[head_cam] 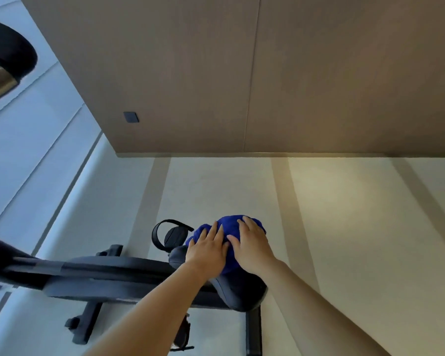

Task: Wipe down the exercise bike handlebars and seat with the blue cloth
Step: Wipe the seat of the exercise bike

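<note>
A crumpled deep-blue cloth (pixel 232 223) is bunched on top of the dark grey padded seat (pixel 239 291) of the black exercise bike (pixel 100 271), over the seat's far end. The cloth is pressed from above by both hands. The left hand (pixel 207 249) is laid palm-down on the cloth's near left side, fingers straight and slightly fanned, pointing away from the person. The right hand (pixel 252 246) is laid palm-down just beside it, fingers likewise extended and spread over the crown of the cloth, the thumb angled towards the left hand. Nothing is gripped or pinched by either hand. Both bare forearms are stretched forward and downward from the lower edge of the view.

Left of the cloth, a black pedal with a looped strap (pixel 170 235) is seen. A black foam handlebar grip on a silver tube (pixel 8 50) is visible at the upper left, well apart from the hands. A small dark square plate (pixel 131 117) is set in the brown wood wall panel (pixel 190 73); its face is too small to be read.
</note>
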{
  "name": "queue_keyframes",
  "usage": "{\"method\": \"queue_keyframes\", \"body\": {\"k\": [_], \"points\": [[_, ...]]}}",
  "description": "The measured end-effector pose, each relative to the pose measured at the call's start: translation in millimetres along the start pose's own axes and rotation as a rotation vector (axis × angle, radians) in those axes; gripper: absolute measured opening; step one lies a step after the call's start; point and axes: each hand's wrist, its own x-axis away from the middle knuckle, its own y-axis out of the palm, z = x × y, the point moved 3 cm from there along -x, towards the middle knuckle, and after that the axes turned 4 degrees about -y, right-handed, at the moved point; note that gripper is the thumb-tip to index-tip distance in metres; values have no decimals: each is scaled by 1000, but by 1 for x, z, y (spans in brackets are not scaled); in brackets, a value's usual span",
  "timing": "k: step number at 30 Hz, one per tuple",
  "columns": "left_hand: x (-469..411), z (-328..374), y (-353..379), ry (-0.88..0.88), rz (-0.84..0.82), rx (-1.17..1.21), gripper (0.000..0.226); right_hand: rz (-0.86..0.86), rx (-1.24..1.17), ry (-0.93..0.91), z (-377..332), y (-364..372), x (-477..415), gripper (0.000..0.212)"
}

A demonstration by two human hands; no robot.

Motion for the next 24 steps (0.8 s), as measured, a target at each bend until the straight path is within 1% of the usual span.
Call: {"method": "queue_keyframes", "body": {"k": [3, 6, 14, 17, 19, 24], "points": [[5, -6, -2, 91, 21, 68, 53, -2, -27, 13, 1, -1, 10, 56], [14, -12, -2, 202, 33, 27, 51, 26, -48, 52, 1, 1, 27, 57], [46, -8, 6, 371, 52, -6, 49, 158, -87, 147, -1, 13, 76, 57], [46, -2, 9, 392, 60, -10, 48, 224, -123, 177, 1, 19, 85, 55], [37, 4, 5, 404, 51, -54, 47, 245, -120, 182, 1, 19, 80, 53], [15, 14, -3, 419, 11, -195, 43, 218, -127, 179, 9, 15, 63, 53]]}}
